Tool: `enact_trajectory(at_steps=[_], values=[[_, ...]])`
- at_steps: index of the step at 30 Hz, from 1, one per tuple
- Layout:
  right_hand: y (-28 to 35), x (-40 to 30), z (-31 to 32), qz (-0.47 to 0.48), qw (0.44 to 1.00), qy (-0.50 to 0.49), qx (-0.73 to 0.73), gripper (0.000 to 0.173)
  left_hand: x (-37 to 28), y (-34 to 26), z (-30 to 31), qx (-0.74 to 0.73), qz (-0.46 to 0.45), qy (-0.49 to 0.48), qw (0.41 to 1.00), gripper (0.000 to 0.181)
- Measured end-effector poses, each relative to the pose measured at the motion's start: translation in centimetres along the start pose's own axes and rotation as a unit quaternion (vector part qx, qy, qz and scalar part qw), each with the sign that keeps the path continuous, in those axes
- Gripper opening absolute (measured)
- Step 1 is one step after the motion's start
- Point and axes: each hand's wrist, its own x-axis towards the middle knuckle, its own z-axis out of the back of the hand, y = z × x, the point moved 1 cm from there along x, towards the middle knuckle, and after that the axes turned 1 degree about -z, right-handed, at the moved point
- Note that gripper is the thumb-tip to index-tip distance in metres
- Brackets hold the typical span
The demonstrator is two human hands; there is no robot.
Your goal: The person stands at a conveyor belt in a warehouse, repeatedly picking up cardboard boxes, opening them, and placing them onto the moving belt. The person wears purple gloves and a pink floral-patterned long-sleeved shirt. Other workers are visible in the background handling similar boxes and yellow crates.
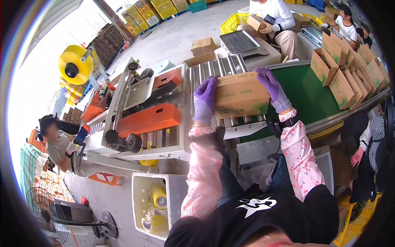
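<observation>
A brown cardboard box with green print is held between my two gloved hands, over the metal rollers of a short conveyor. My left hand, in a purple glove, grips the box's left end. At the upper right corner, my right hand has its fingers on the edge of the box. The long top flap looks folded over; the inside is hidden. Just left of the box stands a carton-sealing machine with orange side guides and a roll of yellow tape mounted above.
On the right, a green conveyor belt carries several open cardboard boxes. A scale and a seated co-worker are beyond the rollers. Another person stands at the machine's far end. A white foam box holds tape rolls below.
</observation>
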Motion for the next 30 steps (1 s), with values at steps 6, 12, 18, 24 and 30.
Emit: enact_trajectory(at_steps=[6, 12, 18, 24, 30], values=[[-0.3, -0.4, -0.1, -0.007, 1.0, -0.015, 0.026, 0.02, 0.2, 1.8, -0.1, -0.025, -0.048, -0.029, 0.998, 0.024], [-1.4, 0.4, 0.8, 0.031, 0.999, -0.011, -0.029, 0.014, -1.1, -1.3, -2.3, 0.512, -0.328, -0.042, 0.793, 0.01], [-1.3, 0.6, 1.4, 0.079, 0.987, -0.046, -0.133, 0.034, -3.5, 0.9, -9.9, 0.491, -0.379, 0.038, 0.784, 0.071], [-4.0, -4.6, -1.3, 0.127, 0.803, 0.098, -0.573, 0.045, 4.4, 1.6, -1.2, 0.561, -0.29, -0.007, 0.776, 0.06], [-5.9, -5.8, -1.6, 0.131, 0.765, 0.128, -0.617, 0.049, 8.7, -0.2, 8.6, 0.704, -0.122, -0.001, 0.7, 0.05]])
